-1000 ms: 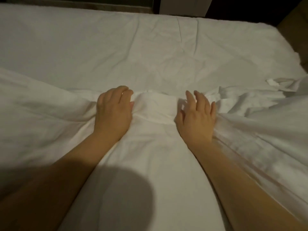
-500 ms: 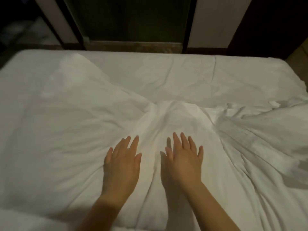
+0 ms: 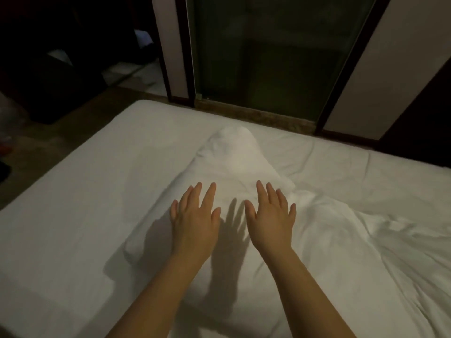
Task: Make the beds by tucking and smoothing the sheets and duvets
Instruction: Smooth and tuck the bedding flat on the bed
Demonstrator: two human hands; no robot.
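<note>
A white duvet (image 3: 341, 252) lies crumpled across the bed, its corner (image 3: 234, 147) thrown forward toward the far edge. Under it the white bed sheet (image 3: 85, 215) covers the mattress. My left hand (image 3: 195, 215) and my right hand (image 3: 271, 213) are both stretched out side by side over the duvet, fingers straight and spread, holding nothing. Their shadows fall on the cloth just below them, so whether the palms touch the duvet is unclear.
Beyond the bed's far edge stands a dark glass door (image 3: 268, 57) with black frames and pale wall panels (image 3: 390, 69). Dark floor (image 3: 48, 132) and dim clutter lie to the left. Heavy folds of duvet pile up at the right (image 3: 402, 228).
My hands let go of the bunched duvet edge and opened flat. The duvet corner has flown forward across the bed, and the view has lifted toward the door.
</note>
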